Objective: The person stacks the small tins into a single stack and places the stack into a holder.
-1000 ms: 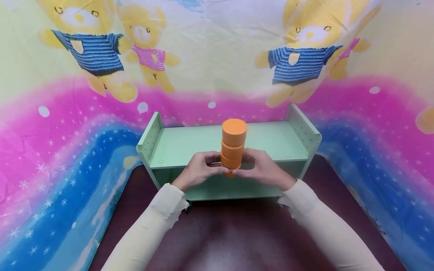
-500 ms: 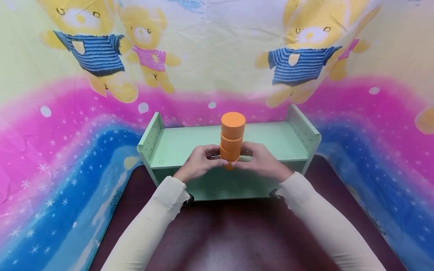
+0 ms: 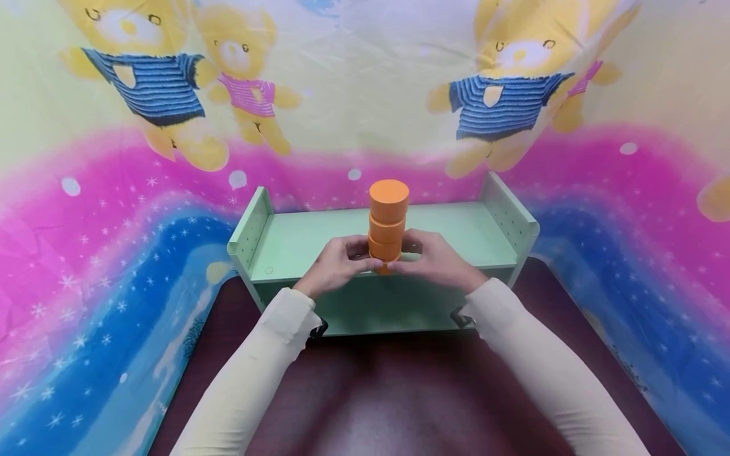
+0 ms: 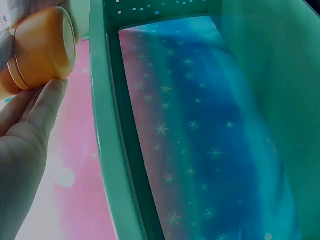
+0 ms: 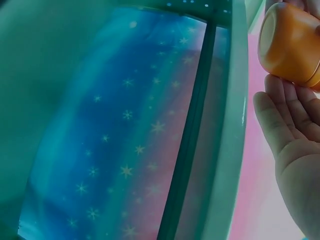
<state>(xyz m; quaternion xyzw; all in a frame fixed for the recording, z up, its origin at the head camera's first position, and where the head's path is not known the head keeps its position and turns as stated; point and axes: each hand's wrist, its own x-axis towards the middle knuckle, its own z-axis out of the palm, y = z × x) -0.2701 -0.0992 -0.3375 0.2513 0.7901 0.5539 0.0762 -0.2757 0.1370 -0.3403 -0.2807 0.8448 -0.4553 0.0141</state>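
A tall upright stack of orange cups (image 3: 388,215) is held at its lower part in the head view, in front of the green shelf (image 3: 319,244). My left hand (image 3: 338,263) grips it from the left and my right hand (image 3: 438,258) from the right, thumbs in front and close together. In the left wrist view, fingers of the left hand (image 4: 25,135) touch the lowest orange cup (image 4: 46,47), whose pale base shows. The right hand (image 5: 300,145) lies against the same orange cup (image 5: 287,47) in the right wrist view.
The shelf's raised side panels (image 3: 510,212) stand at both ends of its top board. Below is a lower opening, partly behind my hands. A dark red table (image 3: 371,392) extends in front. Patterned cloth (image 3: 359,95) with bears hangs around it.
Both hands have moved up in the head view with the orange cups, away from me and slightly left. The grip looks unchanged and the shelf stays in place.
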